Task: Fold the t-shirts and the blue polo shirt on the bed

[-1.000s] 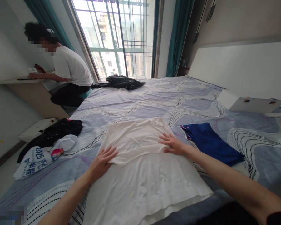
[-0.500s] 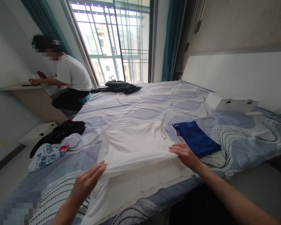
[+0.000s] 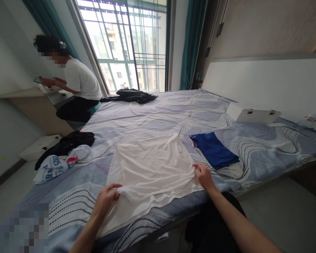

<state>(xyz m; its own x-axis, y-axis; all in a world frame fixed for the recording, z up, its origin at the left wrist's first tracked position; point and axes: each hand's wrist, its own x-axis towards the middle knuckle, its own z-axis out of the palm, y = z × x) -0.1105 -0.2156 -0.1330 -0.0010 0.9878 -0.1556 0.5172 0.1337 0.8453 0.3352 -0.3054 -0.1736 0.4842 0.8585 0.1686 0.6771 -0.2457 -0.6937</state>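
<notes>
A white shirt (image 3: 150, 161) lies spread in folded layers on the bed in front of me, with small wrinkles across it and its lower hem near the bed's edge. My left hand (image 3: 107, 197) pinches the upper layer at its left side, fingers curled over the cloth. At the opposite side, my right hand (image 3: 203, 176) has thumb and fingers closed on the shirt's right edge. Beyond my right hand rests a folded blue garment (image 3: 216, 151) with a striped trim, on top of something pale.
Dark clothing (image 3: 73, 142) and a white printed cloth (image 3: 51, 168) lie at the bed's left edge. Black clothing (image 3: 134, 95) is at the far end. A white box (image 3: 255, 115) stands by the headboard. Another person (image 3: 81, 79) sits at a desk (image 3: 28, 93), holding a phone.
The shirt's upper layer has come toward me, nearer the lower hem. My hands have gone from lying on the cloth to pinching its sides. The other person's hands have risen with the phone.
</notes>
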